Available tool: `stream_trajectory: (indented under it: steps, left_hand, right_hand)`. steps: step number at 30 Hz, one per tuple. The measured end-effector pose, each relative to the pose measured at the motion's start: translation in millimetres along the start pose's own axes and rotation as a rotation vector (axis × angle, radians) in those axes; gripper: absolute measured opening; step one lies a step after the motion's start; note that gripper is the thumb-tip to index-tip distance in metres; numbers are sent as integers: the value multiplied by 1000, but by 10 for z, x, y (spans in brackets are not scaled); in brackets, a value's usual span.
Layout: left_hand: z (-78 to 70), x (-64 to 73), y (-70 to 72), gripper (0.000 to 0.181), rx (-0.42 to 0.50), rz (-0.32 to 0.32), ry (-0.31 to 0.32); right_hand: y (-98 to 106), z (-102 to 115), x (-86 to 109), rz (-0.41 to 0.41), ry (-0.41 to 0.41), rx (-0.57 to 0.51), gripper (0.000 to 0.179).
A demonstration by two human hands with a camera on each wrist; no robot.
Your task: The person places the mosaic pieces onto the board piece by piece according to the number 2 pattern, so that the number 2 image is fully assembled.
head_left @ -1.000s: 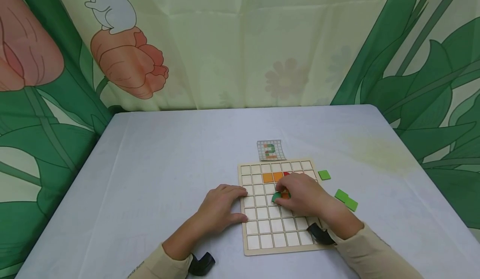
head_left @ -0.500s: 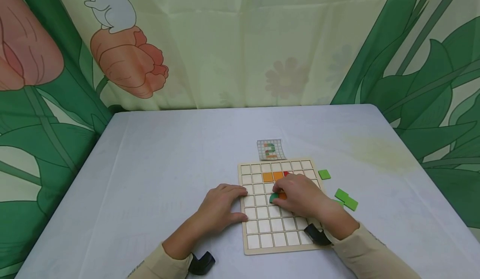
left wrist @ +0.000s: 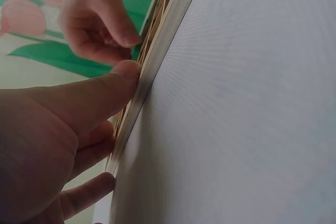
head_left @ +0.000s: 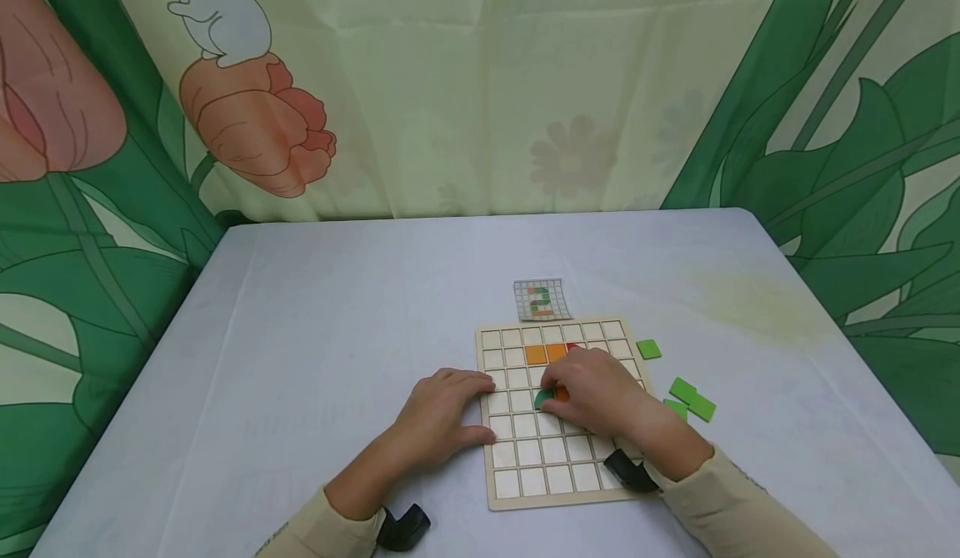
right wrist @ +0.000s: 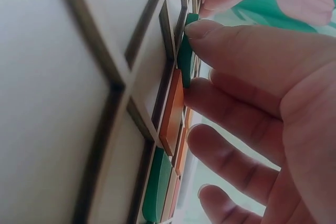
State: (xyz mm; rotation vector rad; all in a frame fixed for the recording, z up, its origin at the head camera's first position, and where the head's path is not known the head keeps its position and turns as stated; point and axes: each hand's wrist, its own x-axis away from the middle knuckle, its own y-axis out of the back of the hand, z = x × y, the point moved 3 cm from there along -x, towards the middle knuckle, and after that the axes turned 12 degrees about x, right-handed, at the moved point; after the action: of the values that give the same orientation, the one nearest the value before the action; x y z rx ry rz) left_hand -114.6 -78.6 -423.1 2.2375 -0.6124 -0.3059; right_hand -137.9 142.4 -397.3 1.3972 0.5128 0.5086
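Right hand, pinching a green tile, partly hides the board; spread left hand touches it.

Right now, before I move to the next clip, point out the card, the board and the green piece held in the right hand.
Card (head_left: 541, 300): head view, middle of its printed figure.
Board (head_left: 507, 484): head view, bare cell in its near left corner.
Held green piece (right wrist: 186, 60): right wrist view, middle of its visible surface.

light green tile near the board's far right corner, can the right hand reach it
Likely yes: nothing covers the light green tile and the right hand is close, though it pinches a dark green piece.
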Motion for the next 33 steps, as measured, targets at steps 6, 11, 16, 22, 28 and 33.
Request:
stream_trajectory:
  steps: [6, 11, 16, 22, 28, 33]
  left_hand:
    - [3, -5, -2, 58, 0, 3, 2]
    - [5, -6, -4, 58, -3, 3, -5]
    - [7, 2, -4, 58, 1, -1, -17]
    - [9, 8, -5, 57, 2, -11, -36]
    - [14, 3, -12, 58, -1, -6, -27]
    - [20, -3, -18, 58, -5, 0, -9]
  right_hand:
    - [1, 3, -1, 5, -6, 20, 12]
    - [3, 3, 2, 17, -13, 25, 14]
    - [3, 12, 6, 30, -1, -19, 13]
    - [-2, 29, 9, 36, 42, -67, 11]
    - [-12, 21, 16, 57, 54, -87, 11]
    - [-11, 5, 27, 51, 66, -87, 10]
